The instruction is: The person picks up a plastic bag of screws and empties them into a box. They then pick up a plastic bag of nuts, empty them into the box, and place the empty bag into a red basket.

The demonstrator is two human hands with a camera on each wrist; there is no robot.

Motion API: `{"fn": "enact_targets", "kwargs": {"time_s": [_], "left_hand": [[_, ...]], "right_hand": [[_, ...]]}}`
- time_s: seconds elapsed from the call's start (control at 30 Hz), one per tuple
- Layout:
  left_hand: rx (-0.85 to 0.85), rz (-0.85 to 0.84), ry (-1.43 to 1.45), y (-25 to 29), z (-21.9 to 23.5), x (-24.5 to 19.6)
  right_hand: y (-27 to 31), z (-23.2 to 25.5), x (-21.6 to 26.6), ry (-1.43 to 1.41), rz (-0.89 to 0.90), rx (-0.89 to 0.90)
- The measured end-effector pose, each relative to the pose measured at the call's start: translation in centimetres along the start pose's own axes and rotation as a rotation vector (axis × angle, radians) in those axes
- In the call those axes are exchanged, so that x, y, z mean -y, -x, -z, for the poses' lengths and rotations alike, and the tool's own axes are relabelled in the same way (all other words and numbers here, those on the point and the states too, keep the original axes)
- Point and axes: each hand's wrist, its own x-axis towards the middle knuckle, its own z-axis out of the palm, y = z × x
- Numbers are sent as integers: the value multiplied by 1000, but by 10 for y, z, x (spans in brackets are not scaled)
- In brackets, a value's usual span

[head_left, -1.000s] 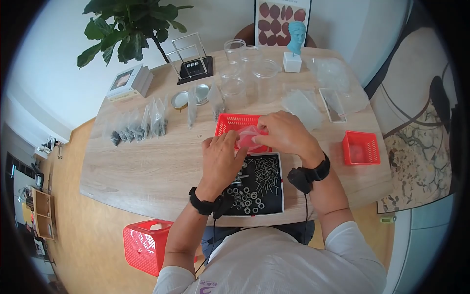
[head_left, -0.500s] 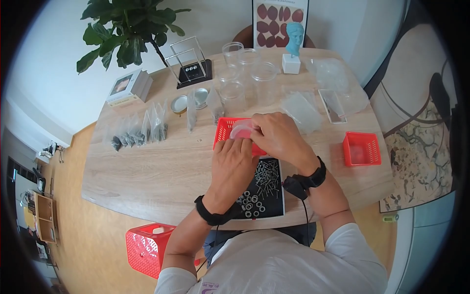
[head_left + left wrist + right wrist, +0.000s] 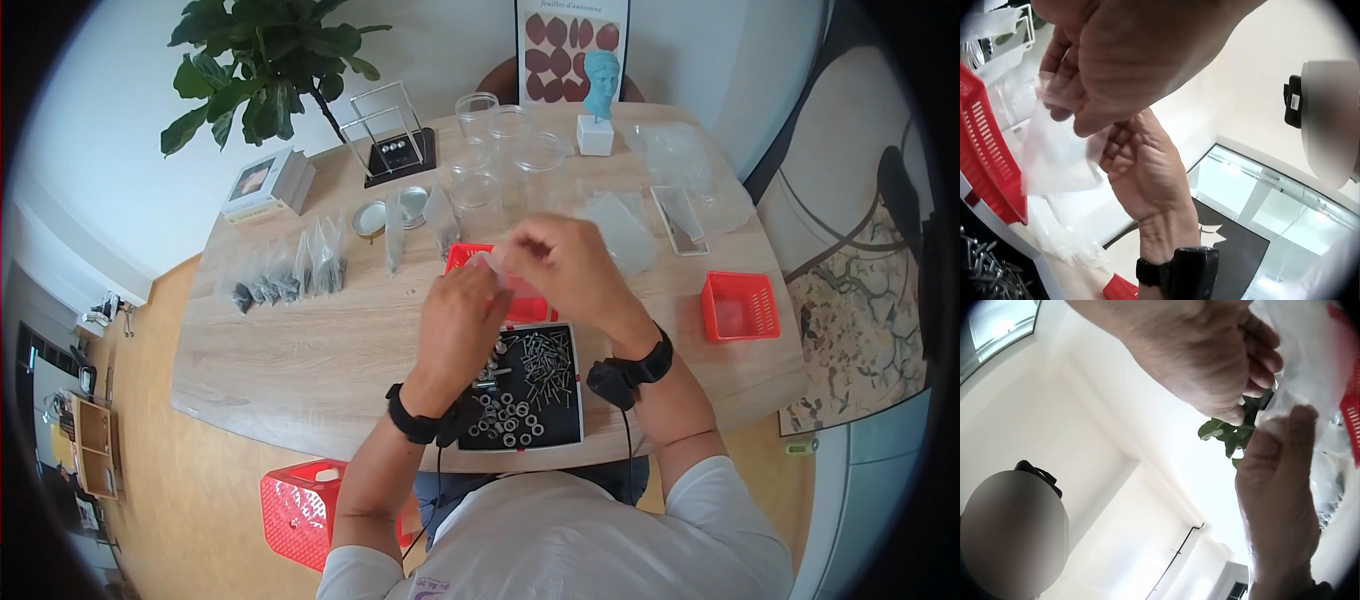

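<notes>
A clear plastic bag [image 3: 1060, 150] hangs from my left hand [image 3: 458, 315], whose thumb and fingers pinch its upper edge. My right hand [image 3: 572, 270] is raised beside the bag, fingers loosely curved at its edge and thumb apart from them in the right wrist view. Below both hands sits a red plastic basket [image 3: 535, 308], partly covered by them. Closer to the body is a black-lined tray [image 3: 562, 432], holding a heap of screws [image 3: 547, 362], several nuts or washers [image 3: 508, 412] and larger bolts [image 3: 488, 380] partly under my left wrist.
Filled small bags [image 3: 270, 288] stand in a row at the left. Clear jars [image 3: 480, 195] and metal lids [image 3: 370, 218] are behind the basket. More flat bags [image 3: 620, 230], a phone-like slab [image 3: 680, 218] and a second red basket [image 3: 740, 305] lie to the right.
The bag has been lifted from low over the red basket. My left hand swung forward over the tray, then back left; my right hand has risen slightly and its thumb has parted from the fingers.
</notes>
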Motion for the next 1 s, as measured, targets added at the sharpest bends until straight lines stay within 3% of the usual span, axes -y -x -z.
{"fn": "enact_targets", "kwargs": {"time_s": [0.03,0.17,0.23,0.27,0.33,0.43,0.47,0.53,0.63,1.0], "left_hand": [[52,153,2,0,5,3],[55,312,307,-2,17,15],[2,428,803,0,16,19],[0,424,801,0,18,19],[-23,437,1031,-1,21,17],[-9,446,1207,1,22,17],[-8,443,1205,1,23,17],[18,499,1511,3,24,17],[64,481,1618,8,19,29],[85,426,1504,9,25,11]], "right_hand": [[-2,3,0,-47,19,-112],[-7,15,-19,162,181,-223],[-7,15,-22,-1,109,-179],[-6,15,-21,-2,113,-181],[-5,15,-16,-121,-52,-52],[-4,14,-6,-120,-103,4],[-5,11,-7,-121,-101,2],[-5,2,-13,-176,-67,-106],[-6,-6,-23,-332,-101,-188],[-7,-9,-25,-313,-29,-332]]}}
